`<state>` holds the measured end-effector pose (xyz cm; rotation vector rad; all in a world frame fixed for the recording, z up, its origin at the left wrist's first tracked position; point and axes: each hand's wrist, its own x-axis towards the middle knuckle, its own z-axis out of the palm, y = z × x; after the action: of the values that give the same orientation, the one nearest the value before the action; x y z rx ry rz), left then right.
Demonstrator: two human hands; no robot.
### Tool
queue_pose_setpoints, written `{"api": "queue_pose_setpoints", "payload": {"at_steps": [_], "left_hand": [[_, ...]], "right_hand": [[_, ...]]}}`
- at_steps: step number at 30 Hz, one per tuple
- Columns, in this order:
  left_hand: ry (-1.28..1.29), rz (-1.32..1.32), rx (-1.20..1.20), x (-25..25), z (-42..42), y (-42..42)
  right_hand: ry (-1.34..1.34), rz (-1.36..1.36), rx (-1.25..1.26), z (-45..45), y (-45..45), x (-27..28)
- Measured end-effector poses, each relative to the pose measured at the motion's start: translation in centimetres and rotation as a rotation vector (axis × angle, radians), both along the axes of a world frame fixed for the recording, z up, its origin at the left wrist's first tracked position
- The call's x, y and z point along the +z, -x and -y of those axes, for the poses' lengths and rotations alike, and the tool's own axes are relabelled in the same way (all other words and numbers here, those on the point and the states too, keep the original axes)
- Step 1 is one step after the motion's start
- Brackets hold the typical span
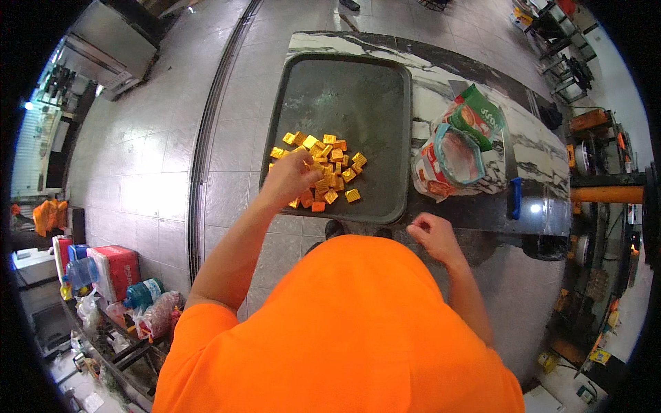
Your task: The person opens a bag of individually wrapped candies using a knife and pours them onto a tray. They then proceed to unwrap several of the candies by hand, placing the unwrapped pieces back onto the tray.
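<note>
My left hand (292, 175) reaches over the near left part of a dark serving tray (351, 88), its fingertips at a heap of gold-foil-wrapped cubes (330, 180). Whether a cube is between those fingers is hidden. My right hand (429, 232), fingers curled, is off the tray's near right corner, beside the black counter edge; nothing shows in it. Right of the tray stands an opened red and white plastic pouch (436, 170) with a pale blue rim. Behind it a green and red pouch (477, 118) lies against it.
The tray rests on a black and white marbled counter (537, 139), its left side reaching past the counter. A knife with a blue handle (516, 199) lies right of the pouches. A red cooler box (116, 271) and large plastic bottles (142, 293) are at lower left.
</note>
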<state>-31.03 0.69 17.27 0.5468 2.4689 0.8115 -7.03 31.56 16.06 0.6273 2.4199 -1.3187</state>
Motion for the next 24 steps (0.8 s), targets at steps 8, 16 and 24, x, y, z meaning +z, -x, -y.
{"api": "queue_pose_setpoints", "payload": {"at_steps": [8, 16, 24], "left_hand": [[0.011, -0.146, -0.152, -0.9, -3.0, -5.2], [0.018, -0.178, -0.29, -1.5, -3.0, -5.4], [-0.112, -0.209, -0.265, -0.5, -5.4, -4.4]], "right_hand": [[-0.345, -0.423, 0.376, 7.1, 13.6, -0.8], [-0.389, -0.294, 0.463, 6.4, 14.1, -1.8], [-0.529, -0.241, 0.296, 5.4, 10.7, -0.8]]}}
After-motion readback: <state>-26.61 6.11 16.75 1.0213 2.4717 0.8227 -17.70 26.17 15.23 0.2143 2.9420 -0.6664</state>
